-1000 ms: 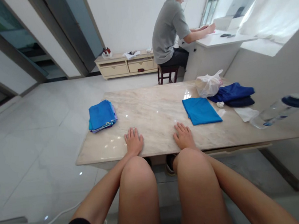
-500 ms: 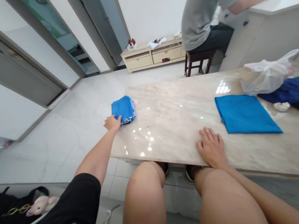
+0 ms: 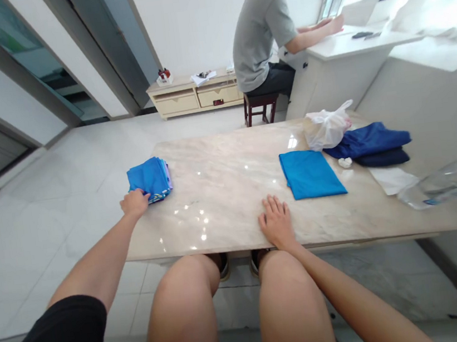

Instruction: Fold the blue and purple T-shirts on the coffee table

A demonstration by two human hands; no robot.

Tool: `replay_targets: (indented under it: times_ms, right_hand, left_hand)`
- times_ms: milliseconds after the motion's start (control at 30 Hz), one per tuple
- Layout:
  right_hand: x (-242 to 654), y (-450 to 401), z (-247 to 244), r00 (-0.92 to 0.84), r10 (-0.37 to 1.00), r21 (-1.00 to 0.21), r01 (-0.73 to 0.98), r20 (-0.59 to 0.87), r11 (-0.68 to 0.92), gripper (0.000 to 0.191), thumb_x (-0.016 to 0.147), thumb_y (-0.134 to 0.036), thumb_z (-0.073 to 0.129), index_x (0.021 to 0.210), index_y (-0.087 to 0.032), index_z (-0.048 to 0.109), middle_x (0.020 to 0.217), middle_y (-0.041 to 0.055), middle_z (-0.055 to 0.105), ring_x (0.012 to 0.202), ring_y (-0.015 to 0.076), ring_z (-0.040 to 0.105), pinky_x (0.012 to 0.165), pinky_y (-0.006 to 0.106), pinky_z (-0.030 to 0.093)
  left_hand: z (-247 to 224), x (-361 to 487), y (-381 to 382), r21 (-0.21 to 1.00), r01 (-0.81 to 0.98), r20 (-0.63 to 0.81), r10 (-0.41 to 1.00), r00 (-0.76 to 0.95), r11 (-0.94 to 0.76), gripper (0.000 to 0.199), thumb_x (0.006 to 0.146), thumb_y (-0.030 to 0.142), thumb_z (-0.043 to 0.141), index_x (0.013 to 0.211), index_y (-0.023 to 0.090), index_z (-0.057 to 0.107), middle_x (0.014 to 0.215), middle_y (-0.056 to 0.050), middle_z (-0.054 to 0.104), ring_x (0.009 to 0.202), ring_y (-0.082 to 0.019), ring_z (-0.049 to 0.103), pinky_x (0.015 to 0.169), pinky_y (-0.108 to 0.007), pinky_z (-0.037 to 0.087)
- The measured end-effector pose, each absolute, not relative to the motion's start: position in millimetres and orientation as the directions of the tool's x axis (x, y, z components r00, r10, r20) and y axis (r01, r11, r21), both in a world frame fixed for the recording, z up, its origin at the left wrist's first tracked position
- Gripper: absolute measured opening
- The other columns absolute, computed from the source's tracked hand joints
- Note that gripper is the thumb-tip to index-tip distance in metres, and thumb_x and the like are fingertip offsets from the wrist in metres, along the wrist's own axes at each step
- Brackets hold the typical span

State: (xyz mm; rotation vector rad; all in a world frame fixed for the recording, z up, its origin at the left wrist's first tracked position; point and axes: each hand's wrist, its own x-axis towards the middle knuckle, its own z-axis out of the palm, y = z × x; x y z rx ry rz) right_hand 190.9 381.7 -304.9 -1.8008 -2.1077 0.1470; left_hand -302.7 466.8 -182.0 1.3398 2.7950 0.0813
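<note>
Right at the near edge of the marble table [image 3: 225, 210], the right hand [image 3: 277, 222] lies flat on the stone, fingers spread and gripping nothing. Over on the left, the left hand [image 3: 134, 203] reaches the near corner of a stack of folded blue cloth [image 3: 148, 178], its fingers pressed together against the fabric; whether they're actually pinching it, I can't tell from here. That stack sits near the table's left edge, well apart from a single folded blue cloth [image 3: 311, 174] out to the right of centre. Further right, a white paper sheet [image 3: 393, 180] lies beside a clear plastic bottle [image 3: 444, 183] with a dark blue cap, and a small white crumpled item [image 3: 345, 162] sits just by a navy garment pile [image 3: 367, 140]. A white plastic bag [image 3: 326, 127] is bunched up at the far right. Beyond the table, a person in a grey T-shirt [image 3: 261, 32] sits on a dark wooden stool [image 3: 261, 106], both hands on a white counter [image 3: 347, 46]. Far left of them stands a low cream cabinet [image 3: 193, 98].
</note>
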Motion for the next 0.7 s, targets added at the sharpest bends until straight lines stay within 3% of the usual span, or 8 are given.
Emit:
replay_targets:
  times_ms: [67,133,267,433,567,700]
  right_hand:
    - [191,382,-303,-0.120,0.974,-0.304,0.936,0.192,0.175,0.059,0.108,-0.026,0.044,0.162,-0.009,0.062,0.178,0.0197,0.048,0.168,0.0348,0.039,0.138,0.059,0.023]
    - [191,383,-303,-0.112,0.975,-0.302,0.938,0.194,0.167,0.060,0.108,-0.026,0.044,0.162,-0.009,0.062,0.179,0.0196,0.047,0.168,0.0351,0.039,0.138,0.059,0.022]
    - [191,384,-306,-0.104,0.975,-0.309,0.937,0.197,0.163,0.059,0.107,-0.026,0.045,0.161,-0.009,0.063,0.179,0.0192,0.048,0.168,0.0349,0.040,0.139,0.058,0.021]
    - [192,384,-309,-0.098,0.974,-0.310,0.937,0.206,0.159,0.059,0.106,-0.026,0.046,0.160,-0.011,0.064,0.178,0.0183,0.049,0.168,0.0335,0.039,0.139,0.057,0.021]
    - [192,385,-312,-0.090,0.971,-0.314,0.936,0.221,0.158,0.058,0.106,-0.027,0.045,0.160,-0.012,0.063,0.177,0.0179,0.050,0.168,0.0320,0.040,0.139,0.056,0.021]
    - [190,384,-311,-0.082,0.976,-0.310,0.940,0.201,0.143,0.059,0.106,-0.028,0.044,0.160,-0.013,0.062,0.178,0.0174,0.050,0.169,0.0323,0.039,0.140,0.056,0.022]
  left_hand:
    - [-184,-301,461,0.049,0.790,0.019,0.791,-0.612,0.611,0.061,0.103,0.044,0.067,0.154,0.011,0.065,0.142,-0.028,0.075,0.132,-0.046,0.071,0.106,-0.052,0.057]
    - [-187,-300,457,0.003,0.810,0.020,0.810,-0.586,0.586,0.056,0.105,0.037,0.059,0.155,0.012,0.065,0.143,-0.027,0.075,0.131,-0.043,0.071,0.103,-0.049,0.058]
    - [-192,-302,456,-0.053,0.828,-0.028,0.828,-0.560,0.558,0.049,0.106,0.025,0.045,0.140,0.014,0.078,0.142,-0.025,0.076,0.131,-0.043,0.071,0.099,-0.048,0.057]
    - [-182,-307,465,-0.079,0.863,-0.028,0.864,-0.503,0.500,0.039,0.091,0.023,0.063,0.121,0.012,0.085,0.142,-0.027,0.074,0.132,-0.045,0.068,0.103,-0.048,0.055]
    - [-158,-306,468,-0.118,0.901,-0.029,0.905,-0.424,0.418,0.035,0.084,0.020,0.065,0.111,0.012,0.085,0.136,-0.027,0.075,0.131,-0.047,0.067,0.102,-0.050,0.055]
    - [-128,-301,464,-0.024,0.920,0.011,0.920,-0.391,0.391,0.016,0.077,0.015,0.068,0.088,0.014,0.080,0.125,-0.027,0.079,0.125,-0.048,0.071,0.098,-0.049,0.056]
